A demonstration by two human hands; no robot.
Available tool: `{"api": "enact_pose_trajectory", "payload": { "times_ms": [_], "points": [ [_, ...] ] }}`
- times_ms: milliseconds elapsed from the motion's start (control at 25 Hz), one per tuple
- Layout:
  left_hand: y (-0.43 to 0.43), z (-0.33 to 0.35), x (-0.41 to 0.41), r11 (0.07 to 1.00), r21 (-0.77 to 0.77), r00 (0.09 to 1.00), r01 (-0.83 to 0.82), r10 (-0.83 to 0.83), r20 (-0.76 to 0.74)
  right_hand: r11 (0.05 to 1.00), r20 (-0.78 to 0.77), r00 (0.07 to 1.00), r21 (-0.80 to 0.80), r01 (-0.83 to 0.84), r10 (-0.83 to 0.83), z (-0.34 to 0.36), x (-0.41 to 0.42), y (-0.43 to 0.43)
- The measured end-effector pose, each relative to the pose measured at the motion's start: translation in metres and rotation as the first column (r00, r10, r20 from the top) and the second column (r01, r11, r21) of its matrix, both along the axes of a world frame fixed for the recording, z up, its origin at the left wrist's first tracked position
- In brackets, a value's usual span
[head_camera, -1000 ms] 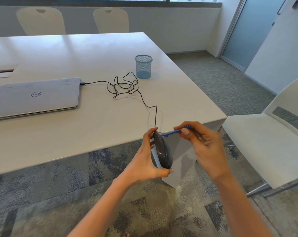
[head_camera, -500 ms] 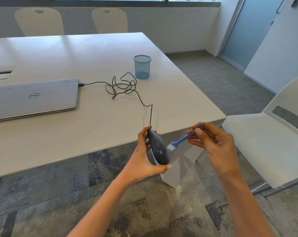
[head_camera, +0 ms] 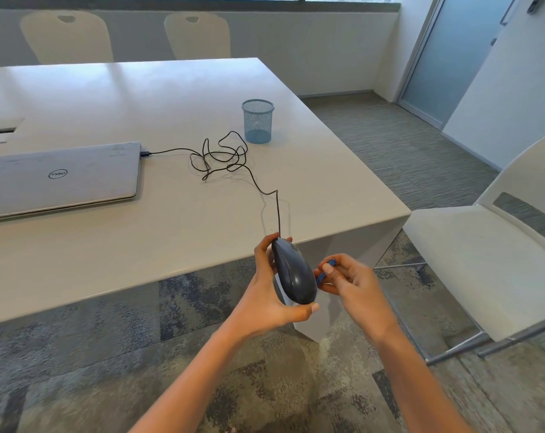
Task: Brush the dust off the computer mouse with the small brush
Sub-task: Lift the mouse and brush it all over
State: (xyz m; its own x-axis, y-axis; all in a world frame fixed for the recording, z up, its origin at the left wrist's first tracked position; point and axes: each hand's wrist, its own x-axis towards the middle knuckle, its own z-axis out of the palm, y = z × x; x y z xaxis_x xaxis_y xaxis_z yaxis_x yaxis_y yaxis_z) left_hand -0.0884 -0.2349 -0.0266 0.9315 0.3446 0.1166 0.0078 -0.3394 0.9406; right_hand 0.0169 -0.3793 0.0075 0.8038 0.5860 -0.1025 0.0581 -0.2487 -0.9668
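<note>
- Left hand: clasps the computer mouse by its ends, fingertips at the cable end, thumb under the rounded rear end.
- Computer mouse: dark grey, held in the air just in front of the near edge of the table, by its right corner; tilted on its side, its top shell turned toward the right hand.
- Right hand: pinches the small brush between thumb and fingers, close beside the right flank of the mouse.
- Small brush: blue handle, only short pieces showing above and below the thumb; the bristle end lies behind the mouse's edge, so contact with the shell cannot be judged.
- Cable: black, rises from the front of the mouse onto the table top, lies in a loose tangle, ends at a plug in the right side of the laptop.
- Laptop: silver, lid closed, flat on the left part of the table.
- Mesh cup: blue, upright, just beyond the cable tangle, apart from it.
- Chair: white, to the right of the table, seat turned toward it.
- Two more chairs: pale backs behind the far table edge, under the window.
- Floor: patterned grey-blue carpet.
</note>
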Motion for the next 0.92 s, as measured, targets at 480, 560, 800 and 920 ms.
{"api": "enact_pose_trajectory", "payload": {
  "times_ms": [480, 560, 800, 920],
  "points": [
    [0.0006, -0.0088, -0.0031, 0.992, 0.078, 0.994, -0.101, 0.104, -0.024, 0.996, -0.194, 0.981, 0.078, 0.04, -0.024, 0.0013, -0.0049, 0.0014],
    [-0.0008, -0.0092, -0.0037, 0.986, 0.108, 0.991, -0.131, 0.131, 0.001, 0.996, -0.212, 0.977, 0.076, 0.052, -0.035, 0.0002, -0.0055, 0.0024],
    [0.0016, -0.0046, -0.0026, 0.979, 0.159, 0.991, -0.128, 0.131, -0.011, 0.993, -0.228, 0.972, 0.09, 0.079, -0.056, 0.002, -0.0018, 0.004],
    [0.0044, -0.0026, -0.002, 0.979, 0.176, 0.993, -0.107, 0.113, -0.029, 0.994, -0.208, 0.977, 0.084, 0.075, -0.056, 0.0037, -0.0014, 0.0043]
  ]
}}
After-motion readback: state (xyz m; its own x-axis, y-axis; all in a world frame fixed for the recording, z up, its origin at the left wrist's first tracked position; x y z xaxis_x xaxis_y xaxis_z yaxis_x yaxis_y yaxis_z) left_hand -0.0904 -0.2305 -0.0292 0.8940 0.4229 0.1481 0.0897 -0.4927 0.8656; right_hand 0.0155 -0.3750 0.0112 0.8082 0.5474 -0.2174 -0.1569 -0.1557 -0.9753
